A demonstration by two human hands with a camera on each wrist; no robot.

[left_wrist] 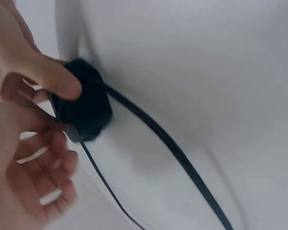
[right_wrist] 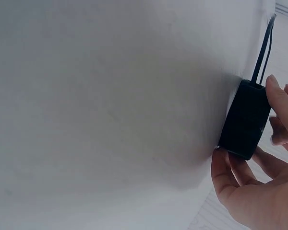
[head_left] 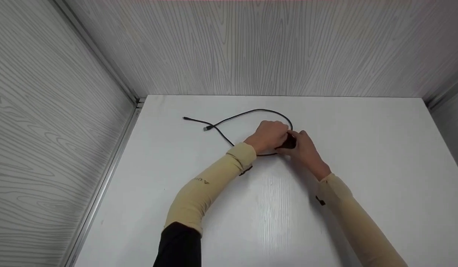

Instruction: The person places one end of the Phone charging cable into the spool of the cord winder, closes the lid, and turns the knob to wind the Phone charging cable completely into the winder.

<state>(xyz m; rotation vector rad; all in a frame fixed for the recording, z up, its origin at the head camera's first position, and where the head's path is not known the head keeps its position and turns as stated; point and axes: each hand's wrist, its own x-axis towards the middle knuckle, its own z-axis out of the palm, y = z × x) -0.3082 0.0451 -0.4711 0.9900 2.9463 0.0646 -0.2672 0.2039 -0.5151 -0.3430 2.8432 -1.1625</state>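
A small black box (head_left: 289, 141) with rounded edges is held between both hands, low over the white table. The right hand (head_left: 305, 150) grips it with the thumb on the near side and fingers on the far side; in the right wrist view, fingertips (right_wrist: 222, 155) bear on its lower end. The left hand (head_left: 270, 134), fingers curled, pinches at the box's left edge; in the left wrist view its fingertips meet there, partly hidden. A black cable (head_left: 260, 109) runs from the box, and a second strand (left_wrist: 103, 177) passes beside it.
Left of the hands, the cable ends in a USB plug (head_left: 207, 128) and a smaller plug (head_left: 186, 118) on the white table (head_left: 147, 193). Wood-grain panels (head_left: 229, 48) stand behind the table and at its sides.
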